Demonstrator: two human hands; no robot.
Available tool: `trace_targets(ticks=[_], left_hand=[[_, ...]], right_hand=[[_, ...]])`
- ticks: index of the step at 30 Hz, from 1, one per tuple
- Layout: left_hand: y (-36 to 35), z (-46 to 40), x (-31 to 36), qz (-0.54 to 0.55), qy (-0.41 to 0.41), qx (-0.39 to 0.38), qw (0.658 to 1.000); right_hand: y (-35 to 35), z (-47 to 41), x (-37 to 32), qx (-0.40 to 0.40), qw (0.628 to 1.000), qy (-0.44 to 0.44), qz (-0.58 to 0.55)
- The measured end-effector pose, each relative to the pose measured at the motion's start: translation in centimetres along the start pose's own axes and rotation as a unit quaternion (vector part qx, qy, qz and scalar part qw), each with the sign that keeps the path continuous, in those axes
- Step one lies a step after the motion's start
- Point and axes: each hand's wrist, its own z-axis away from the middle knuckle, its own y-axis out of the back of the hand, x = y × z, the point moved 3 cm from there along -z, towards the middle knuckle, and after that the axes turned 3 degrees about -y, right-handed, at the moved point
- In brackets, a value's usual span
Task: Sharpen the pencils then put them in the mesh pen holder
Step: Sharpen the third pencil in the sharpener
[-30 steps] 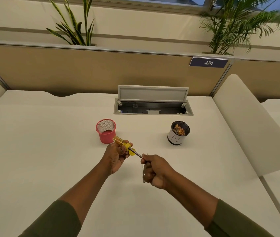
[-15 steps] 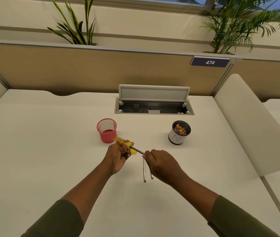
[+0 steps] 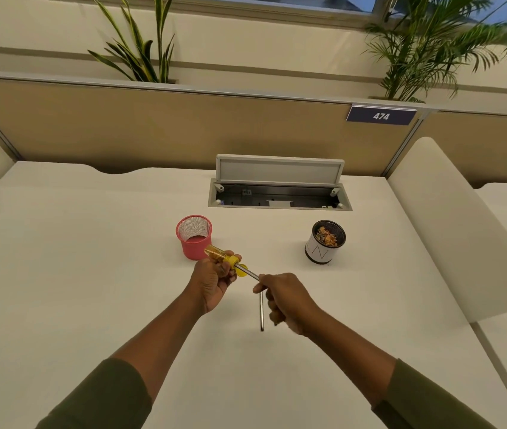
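My left hand (image 3: 213,281) grips a clear yellow sharpener (image 3: 221,257) just in front of the pink mesh pen holder (image 3: 194,238), which looks empty. A grey pencil (image 3: 251,273) sticks out of the sharpener's right end, and my right hand (image 3: 287,300) pinches its other end with fingers closed. Another grey pencil (image 3: 262,314) lies on the white desk (image 3: 60,274) below my right hand, partly hidden by it.
A white cup (image 3: 322,252) holding shavings stands to the right of the holder. Behind both, an open cable hatch (image 3: 280,199) is set into the desk. A white divider (image 3: 450,230) bounds the right side, a tan partition the back.
My right hand has turned on the pencil in the sharpener and shifted slightly. Two pencils showed on the desk half a second ago; one is now mostly covered. My left hand stays put.
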Motion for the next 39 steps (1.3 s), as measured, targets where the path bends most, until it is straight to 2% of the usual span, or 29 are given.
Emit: trace_targets(ticks=[1,2,3,5,6,7,8,9,10,11,14,15,16,17,18,19,20,22,24,26,27,29,31,33,34,35,36,37,39], left_hand=[[-0.1,-0.1,0.0,0.003,-0.001,0.001,1.000],[-0.1,-0.2,0.0,0.004,-0.001,0.002,1.000],[-0.1,-0.2,0.0,0.006,-0.001,0.001,1.000],[-0.1,-0.3,0.0,0.009,0.002,0.001,1.000],[0.0,-0.3,0.0,0.007,0.004,0.004,1.000],[0.0,-0.3,-0.1,0.003,0.007,0.006,1.000],[0.0,-0.2,-0.3,-0.001,0.012,0.008,1.000],[0.0,-0.2,-0.4,-0.003,0.015,0.010,1.000],[0.0,-0.2,-0.4,-0.004,0.018,0.011,1.000],[0.0,-0.1,-0.4,-0.003,0.018,0.012,1.000],[0.2,-0.1,-0.5,-0.003,0.016,0.015,1.000],[0.3,-0.1,-0.4,-0.006,0.014,0.014,1.000],[0.4,0.0,-0.4,-0.008,0.012,0.012,1.000],[0.5,0.0,-0.4,-0.010,0.010,0.010,1.000],[0.6,0.1,-0.4,-0.014,0.007,0.008,1.000],[0.6,0.1,-0.5,-0.018,0.007,0.005,1.000],[0.7,0.2,-0.5,-0.023,0.006,0.002,1.000],[0.7,0.2,-0.5,-0.031,0.004,-0.001,1.000],[0.7,0.1,-0.5,-0.027,0.001,0.005,1.000],[0.7,0.0,-0.5,-0.020,-0.001,0.013,1.000],[0.7,-0.1,-0.5,-0.017,0.000,0.015,1.000],[0.8,-0.2,-0.5,-0.010,0.005,0.016,1.000],[0.9,-0.2,-0.6,-0.008,0.014,0.017,1.000],[0.8,-0.1,-0.7,-0.013,0.023,0.016,1.000],[0.7,-0.1,-0.7,-0.015,0.026,0.015,0.999],[0.5,0.0,-0.8,-0.017,0.027,0.014,0.999],[0.4,0.0,-0.7,-0.020,0.027,0.015,0.999],[0.3,0.0,-0.6,-0.025,0.024,0.015,0.999],[0.1,0.0,-0.3,-0.032,0.017,0.011,0.999]], right_hand=[[0.3,0.1,-0.2,0.037,0.989,0.081,0.114],[0.5,0.2,-0.3,0.073,0.958,0.169,0.221],[0.7,0.3,-0.3,0.103,0.909,0.256,0.313],[0.9,0.7,-0.1,0.144,0.773,0.405,0.466],[1.1,0.8,0.0,0.155,0.707,0.455,0.519],[1.2,0.8,0.2,0.165,0.656,0.486,0.553],[1.3,0.9,0.2,0.175,0.628,0.499,0.571],[1.2,0.9,0.4,0.181,0.616,0.505,0.577],[1.1,0.9,0.4,0.185,0.623,0.503,0.570],[0.8,1.0,0.5,0.187,0.646,0.490,0.554],[-0.7,0.9,0.3,0.165,0.781,0.380,0.468],[-0.9,0.8,0.0,0.151,0.846,0.322,0.397],[-0.6,0.5,-0.3,0.133,0.923,0.238,0.272],[-0.5,0.1,-0.3,0.104,0.981,0.124,0.108],[-0.6,-0.2,-0.1,0.060,0.997,0.000,-0.056],[-0.8,-0.2,0.2,0.014,0.981,-0.100,-0.165],[-0.8,-0.2,0.3,-0.015,0.966,-0.151,-0.210],[-0.9,-0.1,0.5,-0.049,0.962,-0.167,-0.212],[-0.8,0.1,0.4,-0.040,0.983,-0.114,-0.134],[-0.2,0.1,0.2,0.022,0.996,0.036,0.074],[0.0,0.2,0.0,0.058,0.971,0.125,0.196],[0.1,0.4,0.0,0.104,0.884,0.276,0.362],[0.3,0.7,0.3,0.138,0.769,0.388,0.489],[0.6,0.9,0.5,0.169,0.657,0.458,0.574],[0.6,0.9,0.6,0.185,0.623,0.478,0.592],[0.7,0.9,0.7,0.201,0.605,0.489,0.595],[0.7,0.9,0.7,0.209,0.617,0.486,0.582],[0.5,0.9,0.7,0.210,0.651,0.469,0.559],[-0.4,0.7,0.5,0.192,0.763,0.385,0.482]])
